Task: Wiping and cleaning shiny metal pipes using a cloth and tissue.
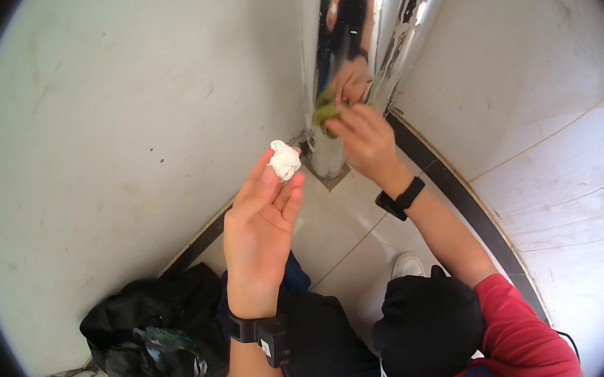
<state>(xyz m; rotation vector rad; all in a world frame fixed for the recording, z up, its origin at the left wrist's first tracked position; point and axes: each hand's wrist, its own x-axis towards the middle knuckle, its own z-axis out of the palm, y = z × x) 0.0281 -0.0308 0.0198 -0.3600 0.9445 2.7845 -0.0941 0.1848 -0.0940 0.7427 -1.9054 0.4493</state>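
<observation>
My left hand is raised, palm up, and pinches a crumpled white wad, perhaps paper or cloth, between thumb and fingers. To its right, my right hand presses a yellow-green cloth or pad against a shiny metal pipe low in the corner. The fingers and pad are slightly blurred, and the polished surface mirrors them. Each wrist wears a black strap with a small device.
Pale walls meet behind the pipe, with a dark skirting strip at their foot. A black bag or garment lies on the tiled floor at lower left. A white shoe shows beside my black-clad knees.
</observation>
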